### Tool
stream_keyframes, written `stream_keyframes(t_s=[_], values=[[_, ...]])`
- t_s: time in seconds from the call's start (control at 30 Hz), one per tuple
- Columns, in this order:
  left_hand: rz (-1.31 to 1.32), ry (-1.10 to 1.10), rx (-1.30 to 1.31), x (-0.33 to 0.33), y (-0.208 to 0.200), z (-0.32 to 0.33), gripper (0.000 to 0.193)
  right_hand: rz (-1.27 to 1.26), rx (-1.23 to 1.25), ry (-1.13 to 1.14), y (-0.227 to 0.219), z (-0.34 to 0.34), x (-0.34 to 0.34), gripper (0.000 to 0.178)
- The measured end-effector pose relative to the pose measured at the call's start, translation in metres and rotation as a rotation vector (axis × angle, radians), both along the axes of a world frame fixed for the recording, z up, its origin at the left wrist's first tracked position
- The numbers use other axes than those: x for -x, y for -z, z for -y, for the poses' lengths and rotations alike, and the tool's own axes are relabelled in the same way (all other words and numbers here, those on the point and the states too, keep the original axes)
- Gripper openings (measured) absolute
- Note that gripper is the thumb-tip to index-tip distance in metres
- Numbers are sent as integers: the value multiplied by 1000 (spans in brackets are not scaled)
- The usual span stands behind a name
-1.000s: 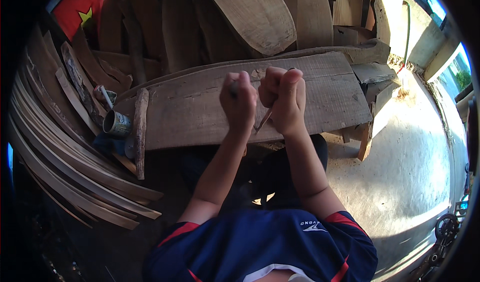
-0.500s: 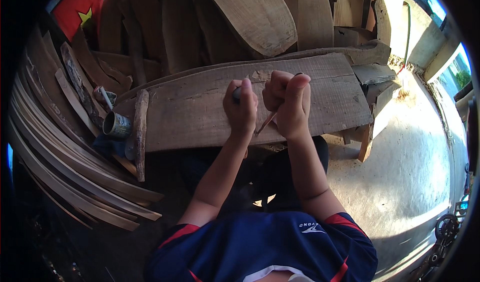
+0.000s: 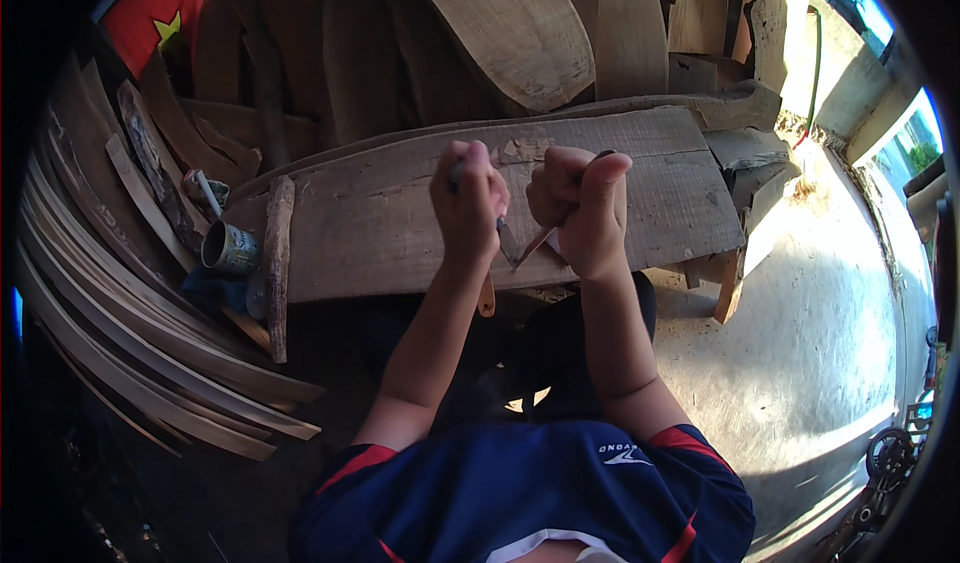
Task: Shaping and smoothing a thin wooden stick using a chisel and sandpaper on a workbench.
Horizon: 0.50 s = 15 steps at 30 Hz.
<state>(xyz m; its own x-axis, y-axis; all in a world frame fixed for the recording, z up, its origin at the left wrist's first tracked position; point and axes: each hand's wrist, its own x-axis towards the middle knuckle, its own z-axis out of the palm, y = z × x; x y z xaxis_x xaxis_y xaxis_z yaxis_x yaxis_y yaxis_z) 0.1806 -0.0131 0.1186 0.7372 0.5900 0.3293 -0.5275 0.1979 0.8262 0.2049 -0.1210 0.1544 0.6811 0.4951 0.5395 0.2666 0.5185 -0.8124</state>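
Both my fists are raised above a wide wooden board [image 3: 370, 228] lying across in front of me. My left hand [image 3: 467, 198] is closed around a tool with a dark, rounded end; a narrow metal blade [image 3: 508, 243] shows below the fist and slants down to the right. My right hand [image 3: 582, 208], thumb up, grips a thin reddish-brown strip [image 3: 535, 247] that slants down to the left. The lower tips of blade and strip meet, or nearly so, near the board's front edge. Fingers hide most of both things. A light brown wooden end [image 3: 487, 298] shows beside my left wrist.
A rough wooden batten [image 3: 281, 263] crosses the board's left end, with a tin can [image 3: 232, 248] beside it. Long curved wood strips [image 3: 190, 363] are stacked at left. Tall planks [image 3: 510, 33] lean behind the board. Concrete floor [image 3: 820, 333] lies at right.
My left hand has moved slightly left and tilted, so that more of the blade and the light brown wooden end shows. The right hand has shifted very little.
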Motion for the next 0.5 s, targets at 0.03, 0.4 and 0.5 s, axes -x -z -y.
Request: stream_keyframes(t_s=[0.03,0.4,0.5], values=[[45,12,35,2,-6,-3,28,4,9,-21,-1,0,1,66],[92,102,32,0,-29,-4,27,7,12,-12,-2,-1,5,67],[88,44,-2,0,-22,-4,28,39,33,3,-2,-4,10,67]])
